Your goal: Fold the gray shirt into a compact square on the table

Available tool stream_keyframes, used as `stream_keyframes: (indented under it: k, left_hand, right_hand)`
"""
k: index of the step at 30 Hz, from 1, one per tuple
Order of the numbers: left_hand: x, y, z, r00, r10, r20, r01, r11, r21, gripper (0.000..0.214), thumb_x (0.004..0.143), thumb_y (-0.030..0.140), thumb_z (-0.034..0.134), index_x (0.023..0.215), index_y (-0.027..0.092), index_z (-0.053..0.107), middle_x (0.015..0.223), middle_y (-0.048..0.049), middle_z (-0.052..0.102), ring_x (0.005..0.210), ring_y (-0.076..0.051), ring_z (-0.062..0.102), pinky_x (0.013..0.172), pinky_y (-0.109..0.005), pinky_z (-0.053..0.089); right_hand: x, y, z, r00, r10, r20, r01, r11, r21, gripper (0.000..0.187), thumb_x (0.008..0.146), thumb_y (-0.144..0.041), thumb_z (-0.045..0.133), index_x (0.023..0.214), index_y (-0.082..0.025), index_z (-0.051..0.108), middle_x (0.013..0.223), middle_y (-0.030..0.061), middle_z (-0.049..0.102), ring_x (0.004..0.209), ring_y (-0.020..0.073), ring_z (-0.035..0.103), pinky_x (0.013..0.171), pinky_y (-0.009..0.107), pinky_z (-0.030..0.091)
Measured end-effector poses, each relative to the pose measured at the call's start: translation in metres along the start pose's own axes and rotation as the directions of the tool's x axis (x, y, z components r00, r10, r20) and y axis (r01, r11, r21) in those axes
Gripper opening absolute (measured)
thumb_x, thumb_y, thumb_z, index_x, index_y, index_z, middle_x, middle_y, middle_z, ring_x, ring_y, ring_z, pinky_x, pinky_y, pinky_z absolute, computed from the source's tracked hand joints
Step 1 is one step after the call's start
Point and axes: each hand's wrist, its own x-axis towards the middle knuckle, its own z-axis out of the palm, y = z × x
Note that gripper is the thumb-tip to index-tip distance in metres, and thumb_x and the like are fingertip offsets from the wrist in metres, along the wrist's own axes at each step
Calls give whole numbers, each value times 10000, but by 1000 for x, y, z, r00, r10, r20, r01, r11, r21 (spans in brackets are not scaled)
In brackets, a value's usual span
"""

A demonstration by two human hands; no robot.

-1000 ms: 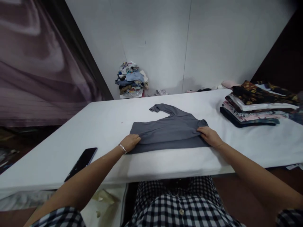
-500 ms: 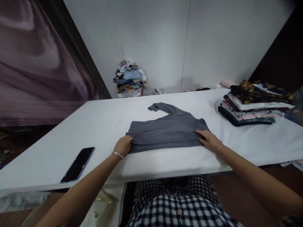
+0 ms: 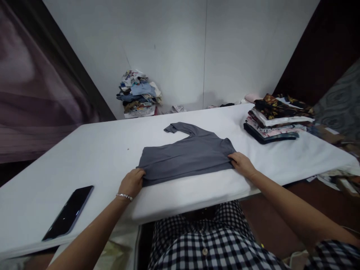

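A grey T-shirt lies partly folded on the white table, one sleeve sticking out at its far side. My left hand, a bracelet on its wrist, is closed on the shirt's near left corner. My right hand grips the near right corner, fingers curled over the fabric. Both hands sit near the table's front edge.
A black phone lies near the front left edge of the table. A stack of folded patterned clothes sits at the right. A heap of mixed clothes rests against the white wall behind the table.
The view has shifted to the right, so everything sits further left in frame. Both hands stay on the shirt's near corners, with the near edge drawn slightly toward me.
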Motion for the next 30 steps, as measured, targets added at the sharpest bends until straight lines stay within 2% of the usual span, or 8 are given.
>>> stream_keyframes:
  k: [7,11,14,17,19,21,26,30]
  left_hand:
    - [-3,-2,2,992,-82,-98,80,996,-23,285,735,171,406,925,203,618,1053,-109,653,1023,-270,586,910,-406,479]
    - [-5,0,9,1000,-11,-19,10,998,-56,309,695,170,413,906,205,637,1061,-105,665,1015,-261,606,928,-393,481]
    - [-7,-2,12,1000,-20,-4,19,996,-86,330,690,191,415,926,203,646,1091,-107,664,1041,-263,605,953,-400,475]
    - [-7,0,7,996,-81,-26,76,984,-163,351,737,265,421,1006,194,635,1146,-106,650,1074,-260,599,960,-397,477]
    - [-4,6,2,991,-125,-55,109,968,-225,369,791,359,427,1057,192,619,1198,-107,627,1099,-258,589,932,-385,497]
    - [2,16,0,988,-130,-84,103,957,-270,400,828,447,426,1077,194,611,1235,-106,605,1122,-254,576,918,-374,504]
    - [23,48,9,992,41,-119,-69,968,-241,417,853,450,438,1089,159,624,1264,-136,587,1196,-265,526,1028,-428,415]
    - [31,64,23,993,120,-12,-120,977,-174,383,853,379,456,1108,160,641,1263,-134,594,1209,-293,516,1011,-480,421]
  right_hand:
    - [-3,3,-6,998,32,-45,-34,999,-27,263,813,-146,459,957,-189,675,921,82,674,901,234,596,845,387,484]
    - [-5,3,-6,999,-22,27,22,1000,-9,296,778,-87,458,896,-190,710,916,84,675,882,219,602,825,358,493]
    - [-8,8,-8,1000,1,23,-3,996,86,341,718,-60,466,876,-218,724,918,60,687,889,212,612,834,363,501]
    - [-7,18,-11,977,181,-116,-150,961,233,335,712,-89,448,863,-222,716,920,41,697,904,201,625,844,366,509]
    - [-3,25,-14,918,340,-207,-272,915,297,293,750,-156,452,876,-214,710,925,48,702,870,199,637,812,362,520]
    - [6,28,-17,866,446,-227,-366,873,321,266,785,-235,472,899,-208,711,935,59,708,826,198,647,770,349,525]
    - [27,14,-18,866,497,-59,-479,857,188,241,832,-332,520,908,-211,714,942,63,715,843,201,653,756,312,503]
    - [26,2,-10,900,434,40,-434,901,-9,201,828,-329,572,916,-205,704,934,78,705,880,223,642,731,298,484]
